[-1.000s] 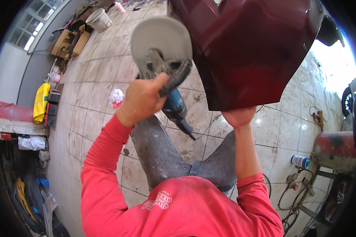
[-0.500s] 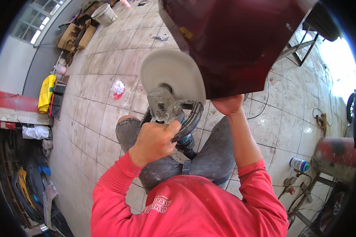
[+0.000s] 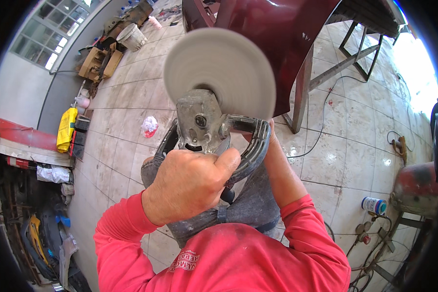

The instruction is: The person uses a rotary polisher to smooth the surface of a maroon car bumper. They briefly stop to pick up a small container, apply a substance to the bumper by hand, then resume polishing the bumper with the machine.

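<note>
My left hand (image 3: 190,181) is wrapped around the loop handle of a polisher (image 3: 198,114), which has a grey, worn metal head. Its wide, whitish round pad (image 3: 224,61) looks smeared in circles, as if spinning. Behind the pad is a glossy dark-red car body panel (image 3: 287,36); whether pad and panel touch I cannot tell. Just right of the polisher's handle, near the panel's lower edge, only a sliver of my right hand (image 3: 271,131) shows. Its fingers are hidden behind the polisher.
A metal stand (image 3: 301,92) stands beside the panel, and a dark cable (image 3: 321,131) trails over the tiled floor. A crumpled white-and-red wad (image 3: 150,125) lies at left. Toward the right are a can (image 3: 374,205) and a red tank (image 3: 416,187). A cardboard box (image 3: 95,63) sits far left.
The polisher and my left hand have come up closer to the view, and the pad looks larger. The panel appears farther up. My right hand, earlier seen under the panel's edge, is now mostly covered.
</note>
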Tool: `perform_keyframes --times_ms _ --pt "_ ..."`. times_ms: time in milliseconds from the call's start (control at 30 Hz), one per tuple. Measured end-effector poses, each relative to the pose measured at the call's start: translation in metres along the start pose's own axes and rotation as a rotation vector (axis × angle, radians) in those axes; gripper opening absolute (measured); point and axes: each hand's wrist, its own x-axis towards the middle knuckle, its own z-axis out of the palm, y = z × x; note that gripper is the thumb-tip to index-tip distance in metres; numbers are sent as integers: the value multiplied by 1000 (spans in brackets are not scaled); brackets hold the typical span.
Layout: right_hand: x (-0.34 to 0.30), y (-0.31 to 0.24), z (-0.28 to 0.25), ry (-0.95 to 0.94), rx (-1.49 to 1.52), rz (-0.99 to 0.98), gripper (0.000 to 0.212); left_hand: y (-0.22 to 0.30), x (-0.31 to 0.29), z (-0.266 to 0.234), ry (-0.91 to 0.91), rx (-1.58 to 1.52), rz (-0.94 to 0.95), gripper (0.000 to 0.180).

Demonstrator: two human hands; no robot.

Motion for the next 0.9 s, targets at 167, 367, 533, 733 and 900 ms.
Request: perform_keyframes --times_ms 167,367,533,733,900 --pt "3 1 12 -46 48 -44 57 -15 -15 18 -14 -28 -142 35" --pt "8 1 13 -38 44 -47 54 -15 -25 42 -13 -5 -215 36" --pt "10 -8 2 -103 1 96 56 9 -14 34 5 -4 -82 28" --pt "13 -5 -1 -120 -2 110 58 34 -4 22 10 20 -15 23" --pt "6 -11 -5 -108 -13 75 59 14 -16 41 40 17 -130 35"
